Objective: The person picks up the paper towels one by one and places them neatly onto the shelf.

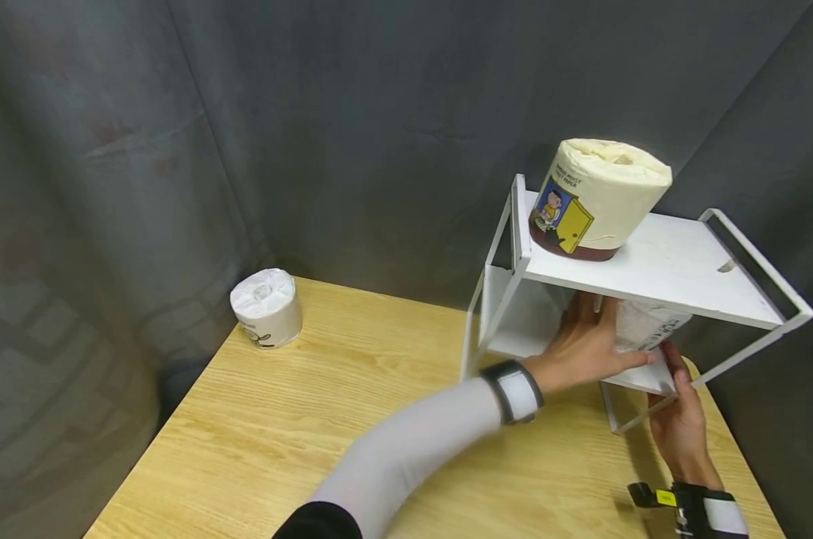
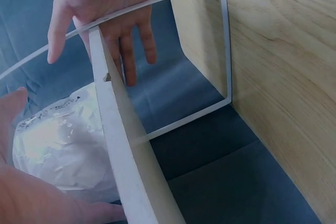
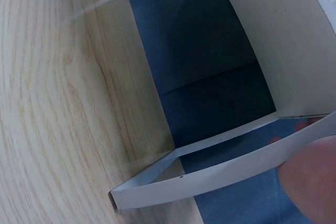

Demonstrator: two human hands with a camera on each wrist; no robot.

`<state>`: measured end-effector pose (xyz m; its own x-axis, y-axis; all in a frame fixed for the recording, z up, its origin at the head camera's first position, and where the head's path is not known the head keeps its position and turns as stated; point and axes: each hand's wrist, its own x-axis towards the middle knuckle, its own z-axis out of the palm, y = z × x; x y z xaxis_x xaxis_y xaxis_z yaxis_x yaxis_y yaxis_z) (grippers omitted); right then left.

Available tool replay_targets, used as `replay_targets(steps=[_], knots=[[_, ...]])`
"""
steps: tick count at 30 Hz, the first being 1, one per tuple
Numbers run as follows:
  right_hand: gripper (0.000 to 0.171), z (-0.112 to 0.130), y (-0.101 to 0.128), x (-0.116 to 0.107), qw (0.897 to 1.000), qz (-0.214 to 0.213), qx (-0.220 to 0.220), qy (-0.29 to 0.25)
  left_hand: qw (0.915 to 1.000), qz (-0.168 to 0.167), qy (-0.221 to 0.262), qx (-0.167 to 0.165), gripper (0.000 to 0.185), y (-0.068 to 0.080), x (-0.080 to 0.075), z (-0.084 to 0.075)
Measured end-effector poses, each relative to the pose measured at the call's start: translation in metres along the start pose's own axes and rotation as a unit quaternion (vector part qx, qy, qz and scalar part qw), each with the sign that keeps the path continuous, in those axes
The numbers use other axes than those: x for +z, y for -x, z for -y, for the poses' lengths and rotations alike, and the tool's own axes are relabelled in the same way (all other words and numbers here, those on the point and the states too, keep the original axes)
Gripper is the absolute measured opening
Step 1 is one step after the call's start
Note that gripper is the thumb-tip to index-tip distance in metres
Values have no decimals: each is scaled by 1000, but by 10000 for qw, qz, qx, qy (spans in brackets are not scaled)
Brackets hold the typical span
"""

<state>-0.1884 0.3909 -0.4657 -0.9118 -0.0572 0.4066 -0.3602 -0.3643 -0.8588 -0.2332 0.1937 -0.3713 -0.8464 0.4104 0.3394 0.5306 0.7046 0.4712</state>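
Observation:
A white-wrapped toilet roll (image 1: 649,323) with dark print sits low in the white two-tier rack (image 1: 662,258), partly under the upper shelf. My left hand (image 1: 585,344) reaches between the tiers and holds this roll, thumb along its front and fingers on its left side. In the left wrist view the wrapped roll (image 2: 65,145) lies against the shelf board. At the rack's right end, my right hand (image 1: 679,419) touches the frame. Its extended fingers and thumb straddle the end of the lower board in the left wrist view.
A larger cream toilet roll (image 1: 598,198) with a cartoon print stands on the upper shelf. Another white-wrapped toilet roll (image 1: 266,308) stands at the far left of the wooden table (image 1: 352,359). Grey curtains (image 1: 379,135) hang behind the table.

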Motion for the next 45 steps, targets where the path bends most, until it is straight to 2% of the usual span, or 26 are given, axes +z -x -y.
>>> replay_targets(steps=[3, 10, 17, 27, 34, 41, 45], knots=[[55, 0, 0, 0, 9999, -43, 28, 110, 9996, -219, 77, 175, 131, 5, -2, 4], [55, 1, 0, 1, 9999, -63, -8, 153, 9963, -350, -770, 174, 128, 20, -9, 7], [56, 1, -1, -2, 9994, 29, 43, 332, 9906, -374, -1041, 802, 129, 39, -16, 14], [56, 1, 2, -4, 9983, -135, 161, 551, 9843, 212, -1390, 1067, 130, 68, -31, 17], [57, 0, 2, -3, 9988, -179, 125, 443, 9656, 701, -2127, 1319, 120, 91, -38, 20], [56, 1, 2, -1, 9970, -157, 277, 704, 9533, 1671, -2071, 1427, 110, 121, -45, 25], [57, 2, 2, 0, 9980, -141, 177, 585, 9473, 1801, -2142, 1561, 107, 132, -51, 31]])
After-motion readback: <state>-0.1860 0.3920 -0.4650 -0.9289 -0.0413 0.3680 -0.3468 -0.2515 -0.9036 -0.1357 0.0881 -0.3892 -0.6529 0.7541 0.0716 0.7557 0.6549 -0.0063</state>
